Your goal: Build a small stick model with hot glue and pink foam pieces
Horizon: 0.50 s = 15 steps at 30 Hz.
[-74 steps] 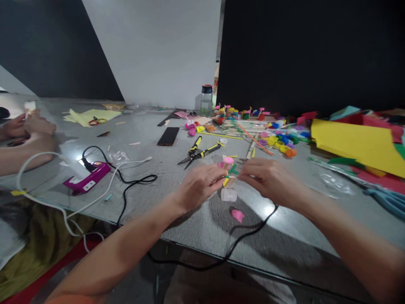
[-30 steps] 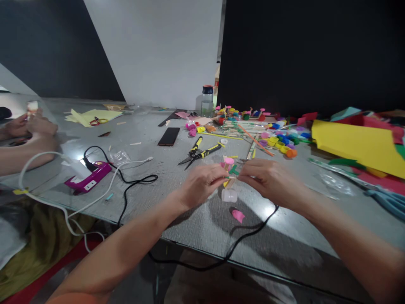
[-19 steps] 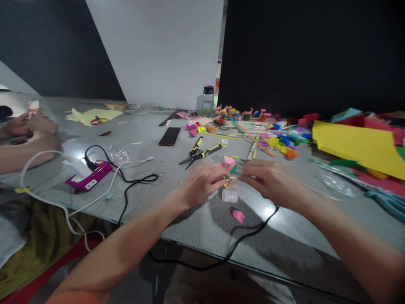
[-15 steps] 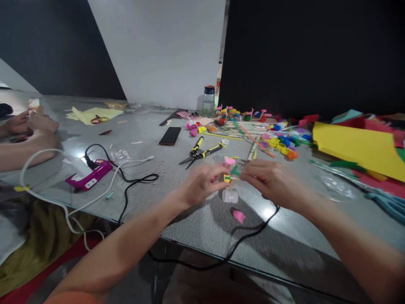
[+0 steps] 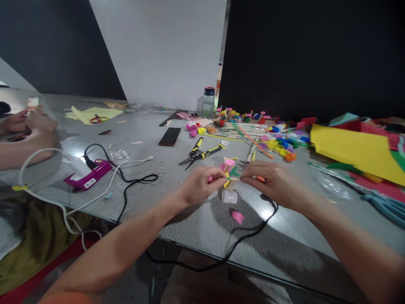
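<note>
My left hand [image 5: 202, 185] pinches the green end of a thin wooden stick [image 5: 234, 178]. At its other end, the fingertips of my right hand [image 5: 272, 179] are closed on the same stick. A pink spot shows inside my left hand and an orange one inside my right; I cannot make out what they are. Just beyond and below the stick is a small craft piece with a pink disc [image 5: 229, 162], green and yellow bits and a wooden strip. Nearer me lie a translucent white cap [image 5: 229, 196] and a pink scrap [image 5: 237, 217].
Yellow-handled snips [image 5: 200, 154], a phone [image 5: 169, 137] and a purple power strip [image 5: 87, 175] with cables lie leftward. Coloured caps [image 5: 278, 145], yellow sheet [image 5: 354, 150] and blue-handled scissors [image 5: 384, 209] are rightward. Another person's hands [image 5: 34, 122] hold something far left.
Half a second ago my left thumb and forefinger were parted around the stick's green end; now they pinch it. The pink and orange spots have come into sight. The view has shifted slightly.
</note>
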Available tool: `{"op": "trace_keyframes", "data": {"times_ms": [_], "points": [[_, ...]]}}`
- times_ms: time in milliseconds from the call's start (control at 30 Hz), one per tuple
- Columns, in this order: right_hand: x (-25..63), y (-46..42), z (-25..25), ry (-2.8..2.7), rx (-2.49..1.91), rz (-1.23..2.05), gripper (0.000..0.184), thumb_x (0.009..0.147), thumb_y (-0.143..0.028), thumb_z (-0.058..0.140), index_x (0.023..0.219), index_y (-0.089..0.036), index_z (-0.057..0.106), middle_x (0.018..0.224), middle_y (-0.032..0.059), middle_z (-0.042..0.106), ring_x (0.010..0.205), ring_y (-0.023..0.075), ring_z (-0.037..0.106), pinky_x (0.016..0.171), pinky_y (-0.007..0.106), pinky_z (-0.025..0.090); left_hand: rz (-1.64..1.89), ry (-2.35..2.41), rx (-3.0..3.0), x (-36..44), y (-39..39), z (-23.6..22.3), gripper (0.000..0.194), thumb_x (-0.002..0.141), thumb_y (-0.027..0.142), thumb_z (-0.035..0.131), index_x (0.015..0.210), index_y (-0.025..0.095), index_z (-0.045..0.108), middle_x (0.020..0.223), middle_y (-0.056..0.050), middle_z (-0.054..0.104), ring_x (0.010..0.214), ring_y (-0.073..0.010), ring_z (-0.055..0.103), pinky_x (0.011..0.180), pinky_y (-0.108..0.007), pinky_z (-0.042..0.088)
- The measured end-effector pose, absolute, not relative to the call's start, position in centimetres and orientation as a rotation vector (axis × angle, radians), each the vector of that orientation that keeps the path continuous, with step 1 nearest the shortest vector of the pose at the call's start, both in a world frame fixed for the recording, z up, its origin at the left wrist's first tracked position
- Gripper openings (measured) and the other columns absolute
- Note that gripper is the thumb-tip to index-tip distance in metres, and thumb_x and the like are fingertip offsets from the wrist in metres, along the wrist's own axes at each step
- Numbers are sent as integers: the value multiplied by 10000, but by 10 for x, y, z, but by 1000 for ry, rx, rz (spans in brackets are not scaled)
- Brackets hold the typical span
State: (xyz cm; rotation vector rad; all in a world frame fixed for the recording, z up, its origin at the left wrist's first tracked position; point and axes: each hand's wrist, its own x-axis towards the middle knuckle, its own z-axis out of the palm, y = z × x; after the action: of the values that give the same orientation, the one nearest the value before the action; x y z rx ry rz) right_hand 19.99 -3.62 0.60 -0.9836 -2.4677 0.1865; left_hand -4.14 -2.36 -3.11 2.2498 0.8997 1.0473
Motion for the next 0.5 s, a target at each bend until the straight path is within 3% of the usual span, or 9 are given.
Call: {"op": "trace_keyframes", "data": {"times_ms": [300,500], "points": [[198,-35,3,-2479,-997,165,192,1013,-272,534,911,-219,688,860,54,703,848,218,657,767,351,490,1056,838,2439,-44,-19,-34,144,947,229,604,914,160,727,800,-18,694,709,-126,600,679,-246,445],[197,-34,3,-2479,-1002,171,186,1017,-256,530,925,-224,689,886,51,706,860,217,651,764,358,482,1023,797,2613,-48,-18,-34,179,994,250,556,997,161,710,878,-46,712,798,-148,640,739,-271,477]]}}
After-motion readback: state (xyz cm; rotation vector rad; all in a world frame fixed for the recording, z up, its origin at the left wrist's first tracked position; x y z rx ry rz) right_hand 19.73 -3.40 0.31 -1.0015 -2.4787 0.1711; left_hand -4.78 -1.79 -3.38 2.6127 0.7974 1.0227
